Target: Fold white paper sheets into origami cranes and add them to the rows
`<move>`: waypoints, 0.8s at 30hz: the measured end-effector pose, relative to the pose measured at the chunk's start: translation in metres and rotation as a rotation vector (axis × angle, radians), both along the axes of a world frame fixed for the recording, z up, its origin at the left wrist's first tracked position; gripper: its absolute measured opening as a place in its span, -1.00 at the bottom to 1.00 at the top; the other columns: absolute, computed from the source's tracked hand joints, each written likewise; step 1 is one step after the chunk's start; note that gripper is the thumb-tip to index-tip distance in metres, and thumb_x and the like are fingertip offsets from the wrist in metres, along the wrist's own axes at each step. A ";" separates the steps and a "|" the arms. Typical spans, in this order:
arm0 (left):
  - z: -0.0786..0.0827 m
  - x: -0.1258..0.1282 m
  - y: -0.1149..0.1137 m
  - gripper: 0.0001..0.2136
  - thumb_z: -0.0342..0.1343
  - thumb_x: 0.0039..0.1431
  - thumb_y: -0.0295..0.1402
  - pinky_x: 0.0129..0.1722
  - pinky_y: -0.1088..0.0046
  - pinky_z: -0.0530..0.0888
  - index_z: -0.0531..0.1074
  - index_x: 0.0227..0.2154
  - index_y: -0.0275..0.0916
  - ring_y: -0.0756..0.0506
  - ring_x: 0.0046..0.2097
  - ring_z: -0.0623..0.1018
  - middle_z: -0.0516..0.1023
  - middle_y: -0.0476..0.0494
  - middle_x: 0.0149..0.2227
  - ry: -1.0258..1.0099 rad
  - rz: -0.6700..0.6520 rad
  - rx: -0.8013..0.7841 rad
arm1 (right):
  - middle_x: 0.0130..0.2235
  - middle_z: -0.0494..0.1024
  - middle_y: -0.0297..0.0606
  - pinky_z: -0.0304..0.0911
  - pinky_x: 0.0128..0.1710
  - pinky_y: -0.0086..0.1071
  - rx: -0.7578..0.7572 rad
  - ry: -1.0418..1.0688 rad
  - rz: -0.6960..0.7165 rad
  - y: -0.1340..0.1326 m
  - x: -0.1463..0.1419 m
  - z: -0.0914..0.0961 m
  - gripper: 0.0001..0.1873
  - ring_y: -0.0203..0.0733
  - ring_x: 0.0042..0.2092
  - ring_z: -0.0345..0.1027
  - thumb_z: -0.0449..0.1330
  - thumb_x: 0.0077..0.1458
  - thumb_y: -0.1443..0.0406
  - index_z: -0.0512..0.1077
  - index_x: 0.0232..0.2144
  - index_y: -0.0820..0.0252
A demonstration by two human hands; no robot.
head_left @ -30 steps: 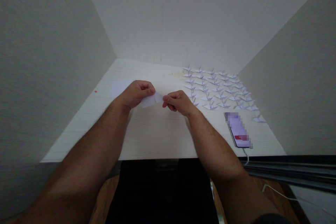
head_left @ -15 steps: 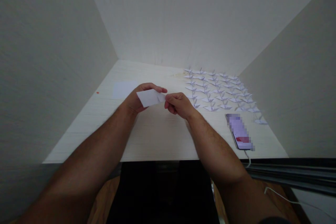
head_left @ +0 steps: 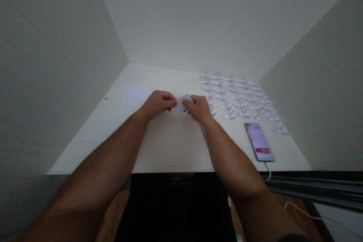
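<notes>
A folded piece of white paper (head_left: 179, 107) is held between my two hands above the middle of the table. My left hand (head_left: 159, 104) pinches its left corner between thumb and fingers. On the other side, my right hand (head_left: 198, 107) grips it with the thumb on top and the fingers beneath. Part of the paper is hidden by the right thumb and fingers. To the left, behind my left hand, a flat white paper sheet (head_left: 134, 95) lies on the table.
Several white paper cranes (head_left: 233, 90) stand in rows at the back right of the table (head_left: 172, 147). Nearer lies a phone (head_left: 258, 141) with a white cable (head_left: 268, 172) running over the front edge. Walls enclose the left, back and right sides.
The paper has turned and shifted right; my right hand now covers more of it. My left hand has gone from cradling it underneath to pinching its left corner.
</notes>
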State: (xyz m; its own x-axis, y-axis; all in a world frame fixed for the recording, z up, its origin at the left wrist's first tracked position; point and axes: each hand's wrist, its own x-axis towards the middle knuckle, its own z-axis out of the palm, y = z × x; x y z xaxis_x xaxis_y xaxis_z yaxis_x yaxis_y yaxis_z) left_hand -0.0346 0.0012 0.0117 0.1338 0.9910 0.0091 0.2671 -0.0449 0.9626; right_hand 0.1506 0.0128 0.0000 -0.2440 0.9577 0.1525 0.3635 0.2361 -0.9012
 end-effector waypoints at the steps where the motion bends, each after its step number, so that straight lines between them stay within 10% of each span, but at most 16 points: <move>1: 0.001 0.000 0.000 -0.87 0.25 -0.09 -0.34 -0.64 0.57 0.16 0.50 -0.54 -0.31 0.09 -0.63 0.29 0.42 -0.01 -0.67 0.022 -0.005 0.007 | -0.57 0.48 -0.31 0.18 -0.56 -0.50 -0.002 -0.012 0.007 0.000 0.000 -0.001 -0.74 -0.35 -0.55 0.31 0.16 0.08 0.18 0.49 -0.49 0.26; 24: -0.003 0.004 0.002 -0.88 0.18 -0.19 -0.40 -0.64 0.55 0.12 0.39 -0.70 -0.27 0.07 -0.67 0.29 0.34 0.00 -0.75 -0.176 0.104 -0.095 | -0.52 0.54 -0.37 0.34 -0.48 -0.48 0.010 0.258 0.112 -0.004 -0.006 -0.010 -0.76 -0.37 -0.49 0.41 0.17 0.01 0.29 0.60 -0.28 0.17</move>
State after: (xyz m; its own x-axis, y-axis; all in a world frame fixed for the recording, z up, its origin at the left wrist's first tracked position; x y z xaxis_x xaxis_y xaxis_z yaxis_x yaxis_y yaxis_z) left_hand -0.0303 0.0032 0.0085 0.0350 0.9969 -0.0710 0.0933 0.0675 0.9934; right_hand 0.1444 0.0091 -0.0102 -0.3003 0.9251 0.2325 0.0934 0.2711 -0.9580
